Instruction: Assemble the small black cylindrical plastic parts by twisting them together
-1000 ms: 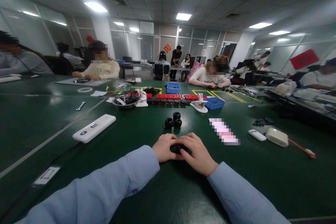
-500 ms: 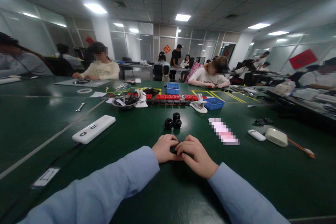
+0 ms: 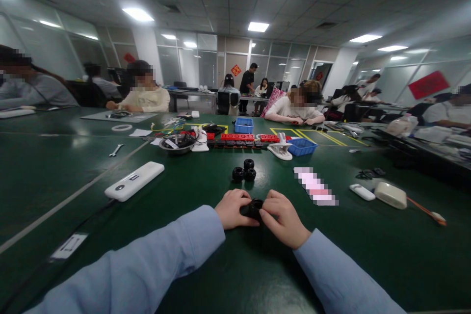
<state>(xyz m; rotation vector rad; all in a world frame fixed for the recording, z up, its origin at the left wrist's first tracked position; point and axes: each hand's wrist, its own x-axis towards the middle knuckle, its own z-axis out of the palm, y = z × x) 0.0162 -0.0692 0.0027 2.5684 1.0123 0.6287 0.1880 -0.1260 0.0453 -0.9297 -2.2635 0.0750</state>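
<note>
Between my hands, low over the green table, is a black round piece with a hollow top, which looks like a small toy wheel. My left hand is closed around its left side, thumb along the near edge. On the other side, my right hand pinches the rim with thumb and fingertips. Part of the wheel is hidden by the fingers. Just beyond stand three more black wheels grouped close together.
Left lies a white power strip with a cable, and a wrench. Ahead are a metal bowl, a row of red parts, a white clamp and a blue bin. Right are a blurred phone and a cream case.
My right hand has drawn back slightly to the right, uncovering the hollow top of the wheel. My left hand keeps its hold. The whole view has shifted a little.
</note>
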